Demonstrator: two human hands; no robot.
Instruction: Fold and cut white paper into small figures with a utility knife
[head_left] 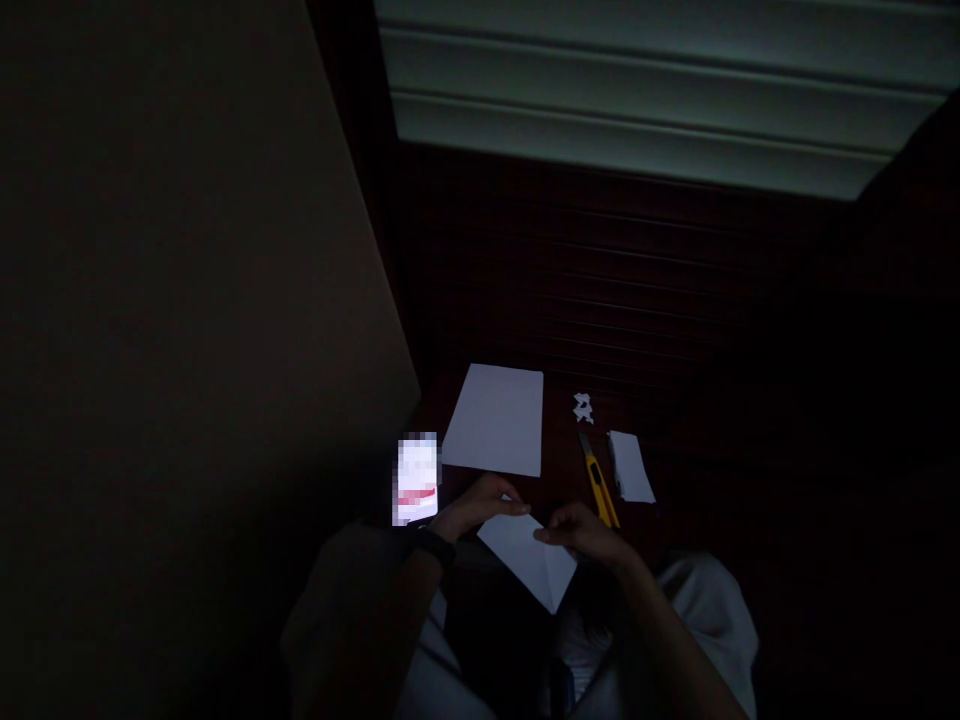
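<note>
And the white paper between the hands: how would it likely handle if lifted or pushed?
The white paper is probably light, since the left hand and right hand hold it with just their fingers. It looks thin, so likely flexible; the crease running to its lower corner suggests it may bend there first.

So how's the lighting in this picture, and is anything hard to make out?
In the head view, very dim overall, the right side nearly black; in the head view, the lit screen glows brightest but is broken into blocks, its content unreadable; in the head view, the creased paper stands out pale, while both the left hand and right hand look dusky.
</note>
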